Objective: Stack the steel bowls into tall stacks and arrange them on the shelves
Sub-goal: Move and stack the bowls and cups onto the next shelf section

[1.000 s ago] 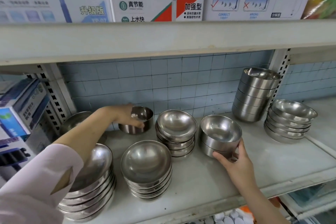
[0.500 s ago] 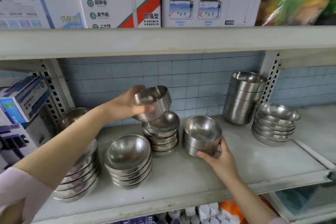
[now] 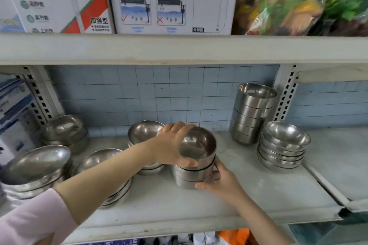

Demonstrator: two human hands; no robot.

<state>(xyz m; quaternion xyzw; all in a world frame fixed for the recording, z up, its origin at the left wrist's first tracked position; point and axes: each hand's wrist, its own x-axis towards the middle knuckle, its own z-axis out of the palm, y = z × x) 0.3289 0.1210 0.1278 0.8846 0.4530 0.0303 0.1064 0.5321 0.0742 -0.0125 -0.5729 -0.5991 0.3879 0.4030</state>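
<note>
Left hand (image 3: 171, 145) clamped over rim of top bowl (image 3: 198, 145), shiny, deep, straight-walled steel, seated on short stack (image 3: 192, 175) mid-shelf (image 3: 249, 201). Right hand (image 3: 221, 181) cupping stack's lower wall, fingers curled against it.

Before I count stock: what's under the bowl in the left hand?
Two steel bowls nested beneath the top bowl, steadied by the right hand. The left hand covers their near-left side.
</note>
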